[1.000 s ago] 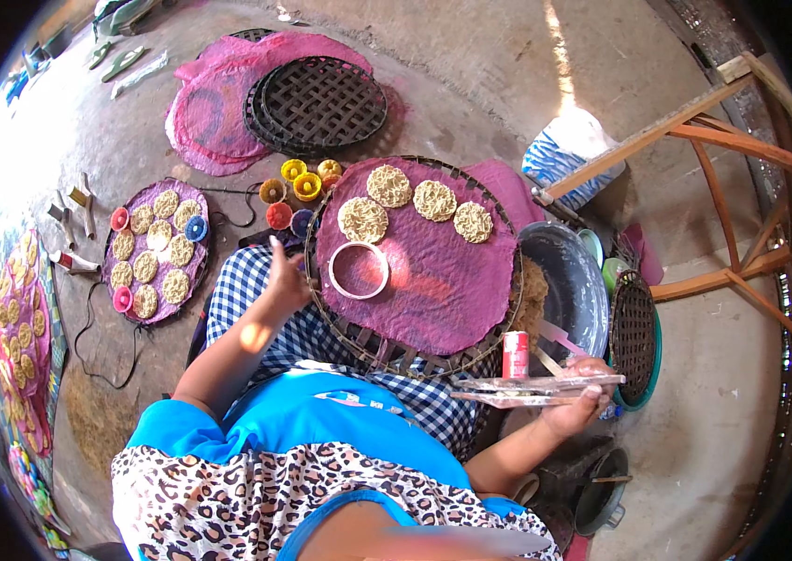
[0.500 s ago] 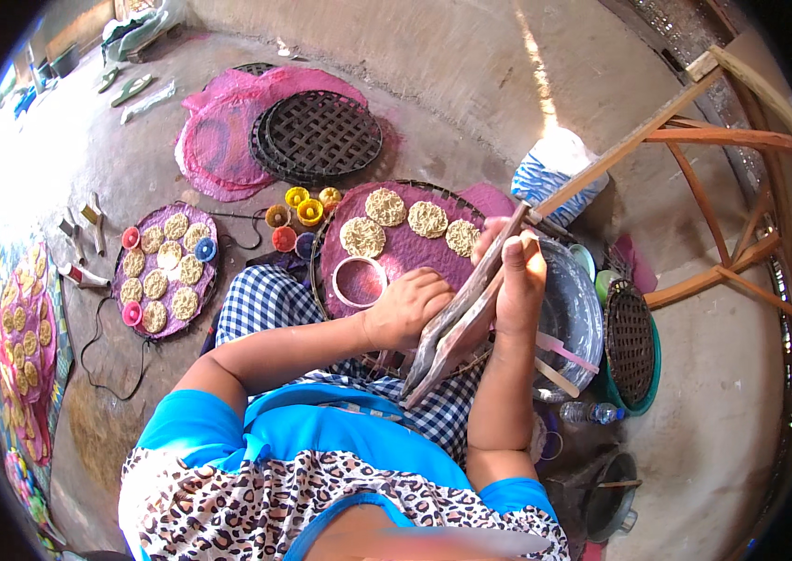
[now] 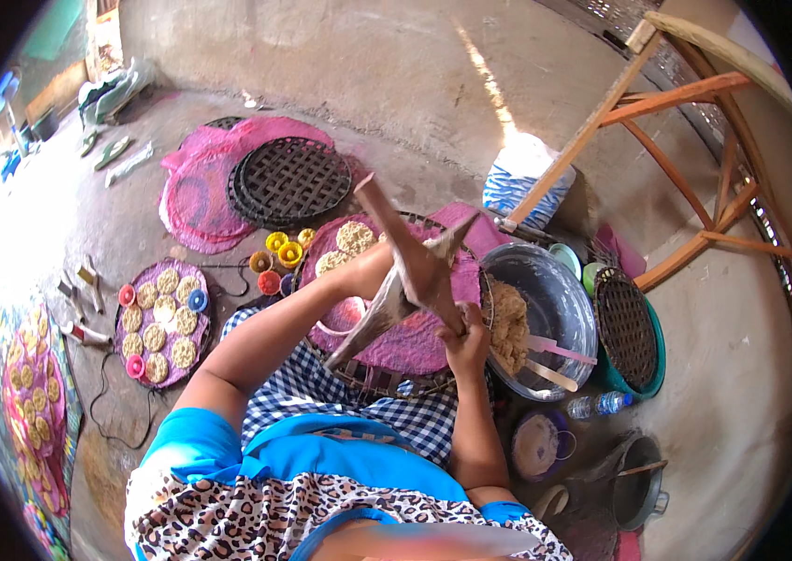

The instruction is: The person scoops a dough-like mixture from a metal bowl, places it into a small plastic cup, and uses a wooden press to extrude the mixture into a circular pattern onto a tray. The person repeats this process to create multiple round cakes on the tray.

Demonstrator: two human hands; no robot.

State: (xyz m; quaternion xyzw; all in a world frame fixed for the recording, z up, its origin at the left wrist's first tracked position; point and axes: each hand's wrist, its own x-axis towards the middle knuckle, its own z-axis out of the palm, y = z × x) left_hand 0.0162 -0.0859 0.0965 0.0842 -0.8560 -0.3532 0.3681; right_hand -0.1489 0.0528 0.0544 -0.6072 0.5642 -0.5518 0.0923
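Concrete floor surrounds a woven tray spread with pink cloth. Above it, the crossed wooden tool looks stiff and fairly heavy, best gripped by its arm ends. The right hand has fingers curled round one end; the left hand hides its fingers, closure unclear.

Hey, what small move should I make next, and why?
Perhaps free your right hand for some beige dough: the wooden tool is spread into a cross above the tray, and the dough lies in the basin close to that hand.
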